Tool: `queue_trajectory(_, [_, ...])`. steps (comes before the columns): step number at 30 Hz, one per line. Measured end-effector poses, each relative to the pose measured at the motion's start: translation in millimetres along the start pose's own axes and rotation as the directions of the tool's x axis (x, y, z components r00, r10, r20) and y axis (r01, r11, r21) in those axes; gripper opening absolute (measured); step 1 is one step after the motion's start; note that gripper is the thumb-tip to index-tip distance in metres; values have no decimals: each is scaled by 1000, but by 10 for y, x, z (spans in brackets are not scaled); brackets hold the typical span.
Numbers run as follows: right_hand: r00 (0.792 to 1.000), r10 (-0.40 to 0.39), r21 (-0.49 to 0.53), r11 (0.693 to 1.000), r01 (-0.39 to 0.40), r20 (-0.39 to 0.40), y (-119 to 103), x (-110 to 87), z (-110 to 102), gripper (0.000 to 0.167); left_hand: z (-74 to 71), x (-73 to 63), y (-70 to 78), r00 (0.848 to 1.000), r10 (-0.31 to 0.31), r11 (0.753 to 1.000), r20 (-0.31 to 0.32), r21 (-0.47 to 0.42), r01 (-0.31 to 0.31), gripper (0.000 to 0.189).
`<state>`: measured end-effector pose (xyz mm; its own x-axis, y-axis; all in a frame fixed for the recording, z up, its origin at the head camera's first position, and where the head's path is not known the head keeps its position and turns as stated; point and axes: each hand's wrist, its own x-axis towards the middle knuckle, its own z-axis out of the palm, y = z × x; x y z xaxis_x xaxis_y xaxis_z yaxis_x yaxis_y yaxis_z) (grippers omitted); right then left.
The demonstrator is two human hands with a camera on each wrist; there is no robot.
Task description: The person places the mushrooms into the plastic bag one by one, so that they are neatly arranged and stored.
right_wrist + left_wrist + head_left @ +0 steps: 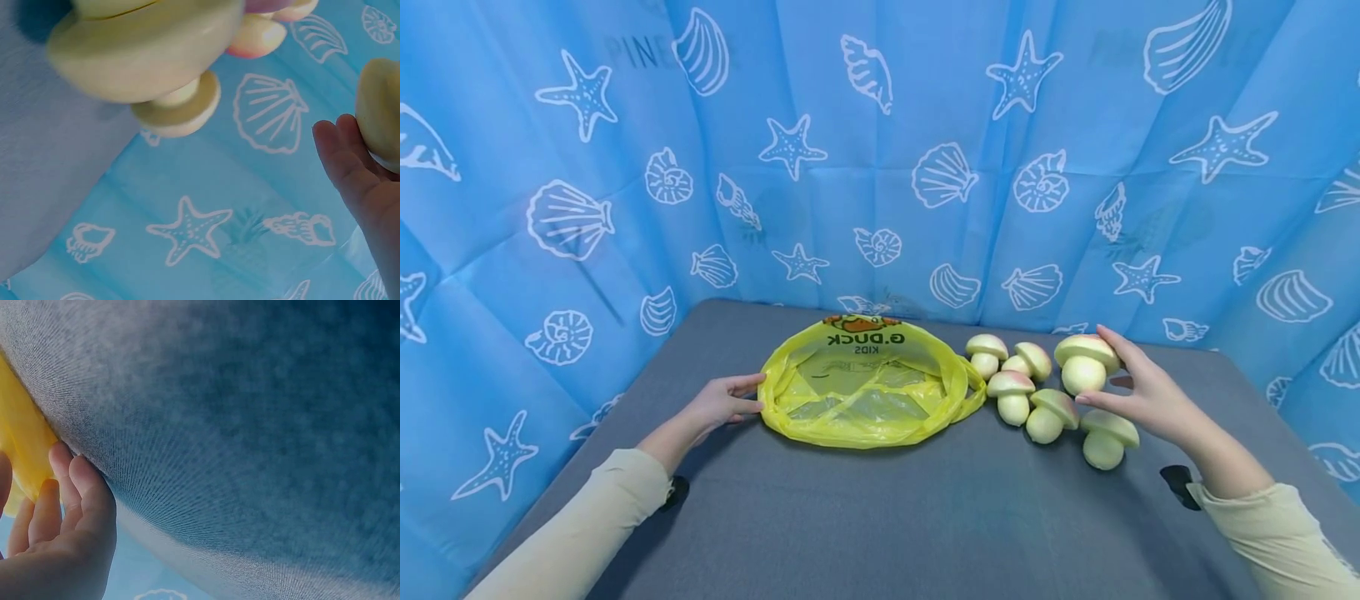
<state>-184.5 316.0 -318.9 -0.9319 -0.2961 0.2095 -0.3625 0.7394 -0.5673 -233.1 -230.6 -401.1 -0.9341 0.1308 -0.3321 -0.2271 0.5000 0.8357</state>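
Note:
A yellow plastic bag (857, 437) lies with its mouth spread wide and dark duck lettering at its back. At the bag's left edge, my left hand (724, 407) touches the rim with its fingertips, thumb and fingers apart; the left wrist view shows these fingers (47, 509) against the yellow film (25, 437). On the right, my right hand (1150, 393) holds a pale toy mushroom (1084, 375) by its sides, between thumb and fingers. Part of that mushroom (381, 115) shows at the right wrist view's edge. Several similar mushrooms (1013, 408) lie between bag and right hand.
A dark grey cloth (880, 517) covers the table. Behind and at both sides hangs a blue curtain (880, 150) with white shells and starfish. One mushroom (1103, 450) lies nearest the front, just below the right hand.

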Motion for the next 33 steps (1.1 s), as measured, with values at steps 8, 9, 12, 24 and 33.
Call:
queue_trajectory(8, [1000, -4, 55, 998, 4, 7, -144, 75, 28, 95, 9, -2, -22, 1000, 18, 999, -4, 29, -18, 62])
queue_trajectory(9, [1000, -1, 55, 998, 1, 9, -162, 86, 31, 95, 9, -3, -19, 1000, 20, 999, -7, 33, -20, 62])
queue_trajectory(12, [1000, 0, 59, 998, -2, 19, -208, 119, 43, 93, 9, -1, -17, 1000, 18, 999, -9, 36, -17, 63])
queue_trajectory(24, [999, -38, 159, 987, 36, 8, -341, 234, 147, 90, -13, 6, 1, 1000, 3, 999, -15, 37, -2, 64])
queue_trajectory(33, [998, -54, 131, 990, 50, 32, -455, 288, 217, 91, 2, 2, -7, 1000, -4, 1000, -10, 21, 4, 64])
